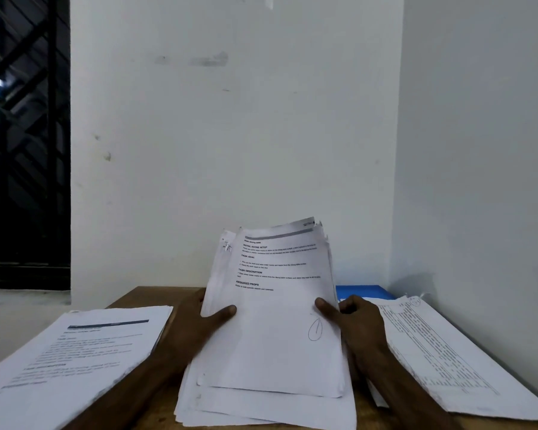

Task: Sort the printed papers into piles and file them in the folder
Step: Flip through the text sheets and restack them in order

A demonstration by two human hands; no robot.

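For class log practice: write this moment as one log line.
left hand, right hand: grip paper stack | left pile, right pile: on table | blue folder: untouched

Three paper piles (75,346) (277,352) (441,352), one blue folder (365,291), two hands (196,324) (359,321).

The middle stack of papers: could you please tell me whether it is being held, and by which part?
Both hands hold the stack of papers by its side edges: left hand on the left edge, right hand on the right.
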